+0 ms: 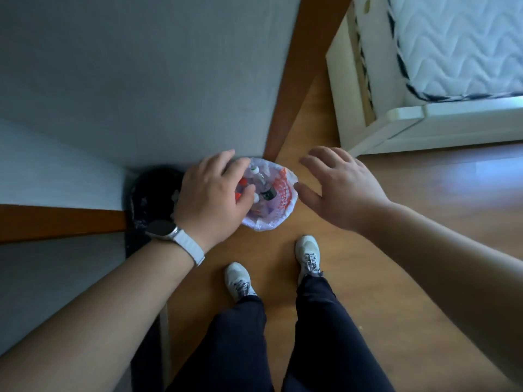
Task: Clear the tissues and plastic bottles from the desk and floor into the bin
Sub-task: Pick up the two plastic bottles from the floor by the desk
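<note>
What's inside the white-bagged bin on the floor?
A clear bottle with a white cap and orange-capped bottles. The left hand covers the left side of the bin, so anything beneath it, tissues included, is hidden.

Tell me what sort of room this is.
Probably a bedroom: a quilted mattress on a white bed frame stands at the upper right on a wooden floor, and a bag-lined bin holding plastic bottles sits by the grey wall.
</note>
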Action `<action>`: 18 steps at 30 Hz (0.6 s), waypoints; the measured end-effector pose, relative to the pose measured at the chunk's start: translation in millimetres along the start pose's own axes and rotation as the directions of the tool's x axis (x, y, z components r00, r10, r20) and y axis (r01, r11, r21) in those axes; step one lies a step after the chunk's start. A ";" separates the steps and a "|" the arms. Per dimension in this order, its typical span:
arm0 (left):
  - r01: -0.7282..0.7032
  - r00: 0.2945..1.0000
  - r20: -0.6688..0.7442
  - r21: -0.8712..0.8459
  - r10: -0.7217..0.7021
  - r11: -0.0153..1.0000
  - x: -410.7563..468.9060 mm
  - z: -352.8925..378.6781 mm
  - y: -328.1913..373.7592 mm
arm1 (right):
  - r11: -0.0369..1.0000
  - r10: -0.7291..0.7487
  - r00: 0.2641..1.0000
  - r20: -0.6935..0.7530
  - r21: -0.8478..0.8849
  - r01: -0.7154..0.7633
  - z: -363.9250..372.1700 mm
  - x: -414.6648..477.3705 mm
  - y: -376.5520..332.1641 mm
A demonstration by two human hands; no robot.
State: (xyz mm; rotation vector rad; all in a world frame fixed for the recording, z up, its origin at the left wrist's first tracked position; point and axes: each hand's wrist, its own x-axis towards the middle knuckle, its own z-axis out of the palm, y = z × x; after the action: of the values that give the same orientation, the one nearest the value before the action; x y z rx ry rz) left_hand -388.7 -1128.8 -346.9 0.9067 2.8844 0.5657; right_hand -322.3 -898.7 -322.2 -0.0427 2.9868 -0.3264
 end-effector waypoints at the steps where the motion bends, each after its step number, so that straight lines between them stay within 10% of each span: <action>1: -0.016 1.000 -0.001 0.005 0.016 1.000 -2.8 -12.3 4.7 | 1.000 0.008 1.000 -0.018 -0.009 -0.009 -13.2 -9.5 -4.6; 18: -0.455 0.889 -0.011 0.109 0.459 0.884 54.4 -140.1 201.9 | 0.941 0.302 0.925 -0.229 -0.081 -0.327 -207.5 -168.1 63.3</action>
State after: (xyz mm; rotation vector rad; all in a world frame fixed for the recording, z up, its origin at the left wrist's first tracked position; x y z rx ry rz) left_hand -348.3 -990.5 -140.5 1.6314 2.7477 0.4621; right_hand -185.3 -785.6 -113.0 0.4878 3.1470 -0.1223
